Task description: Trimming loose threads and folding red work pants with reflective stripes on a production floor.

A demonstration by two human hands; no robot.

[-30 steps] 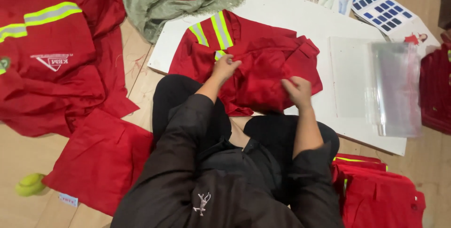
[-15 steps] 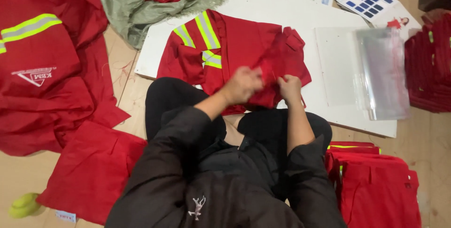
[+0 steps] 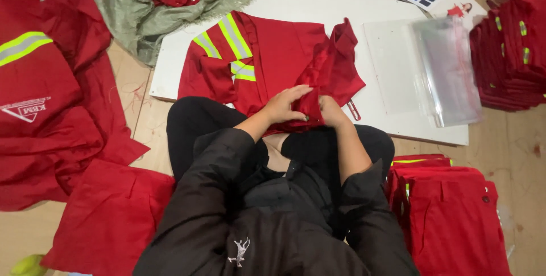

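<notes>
Now both hands have come together at the near edge of the red work jacket [image 3: 267,60], where half a second ago they were just meeting and a second ago they lay apart on the cloth. The left hand [image 3: 287,105] is curled shut over a bunched fold of the red fabric, and the right hand [image 3: 331,111] pinches the same bunch from the other side, fingers closed on it. The jacket lies spread on the white board [image 3: 318,3], its yellow-and-grey reflective stripes [image 3: 233,37] on the left part facing up, while its right side has been lifted into a loose, rumpled ridge that was flatter a second ago. This suggests the person is gathering the garment inward, likely mid-fold.

Right of the jacket, on the same board, lies a clear plastic bag [image 3: 443,71], untouched. Farther right of the jacket stands a stack of folded red garments [image 3: 512,54]. Left of the jacket, red clothes [image 3: 51,111] lie spread on the floor, and beyond its far-left corner sits a grey-green cloth [image 3: 153,20]. Near the jacket's right, by the person's knee, folded red trousers [image 3: 449,207] rest on the floor.
</notes>
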